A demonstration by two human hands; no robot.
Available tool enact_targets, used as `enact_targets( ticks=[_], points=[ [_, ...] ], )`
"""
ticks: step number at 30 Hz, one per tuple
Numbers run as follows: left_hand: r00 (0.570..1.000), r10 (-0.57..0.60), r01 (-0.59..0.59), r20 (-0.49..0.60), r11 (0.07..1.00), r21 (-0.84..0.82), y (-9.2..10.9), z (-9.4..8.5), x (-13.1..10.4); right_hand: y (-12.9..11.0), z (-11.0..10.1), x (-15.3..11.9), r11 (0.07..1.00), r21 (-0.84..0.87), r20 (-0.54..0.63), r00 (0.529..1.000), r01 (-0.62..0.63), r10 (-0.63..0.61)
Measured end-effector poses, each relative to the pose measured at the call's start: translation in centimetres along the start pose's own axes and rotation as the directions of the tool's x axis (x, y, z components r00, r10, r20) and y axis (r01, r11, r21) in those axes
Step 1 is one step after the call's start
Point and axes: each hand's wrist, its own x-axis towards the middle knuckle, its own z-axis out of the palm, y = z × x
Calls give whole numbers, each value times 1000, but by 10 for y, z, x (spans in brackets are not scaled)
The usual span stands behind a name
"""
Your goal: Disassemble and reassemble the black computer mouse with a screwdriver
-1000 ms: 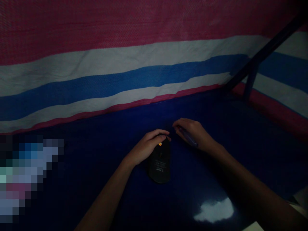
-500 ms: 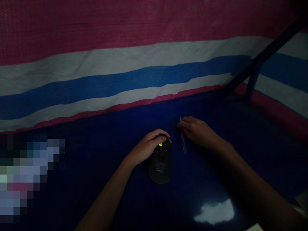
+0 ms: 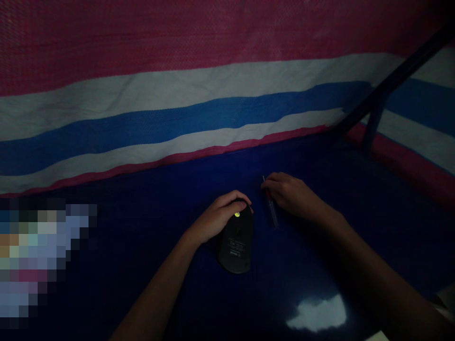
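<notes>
A black computer mouse (image 3: 235, 251) lies with its underside up on the dark blue table, a small yellow spot near its far end. My left hand (image 3: 227, 210) is wrapped round that far end, thumb on top. To the right of it, my right hand (image 3: 284, 189) pinches a thin screwdriver (image 3: 271, 210) with a clear handle. Its metal tip pokes out past the fingers, pointing away from me, and the handle hangs toward me. The screwdriver and mouse are apart.
Behind the dark blue table (image 3: 149, 203) hangs a striped red, white and blue sheet (image 3: 177, 123). A dark slanted frame bar (image 3: 398, 78) stands at the right. A pixelated bright area is at the left edge. Light reflects off the near tabletop.
The screwdriver has tilted a little, its tip shifting left and its handle end right. The near end of the mouse has moved very slightly left. My left hand looks unmoved.
</notes>
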Motion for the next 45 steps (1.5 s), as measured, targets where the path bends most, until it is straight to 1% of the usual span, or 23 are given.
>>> enact_targets(
  ticks=[7,13,20,29,40,45],
  points=[
    [1000,-3,4,-2,1000,20,0,0,0,0,1,0,1000,6,-6,1000,0,0],
    [1000,-16,17,-12,999,44,2,1,-1,-1,1,0,999,11,-39,999,-30,31],
    [1000,-15,15,-10,999,39,1,0,0,0,2,-1,999,9,-52,997,-53,53],
    [1000,-17,17,-7,999,27,3,0,-1,0,0,-2,994,3,-71,991,-111,111],
    [1000,-6,6,-5,1000,26,-1,-1,1,-3,-1,0,994,34,-91,990,-103,106],
    [1000,-4,4,-10,1000,23,0,-1,1,-2,1,-2,995,41,-118,989,-88,93]
  ],
)
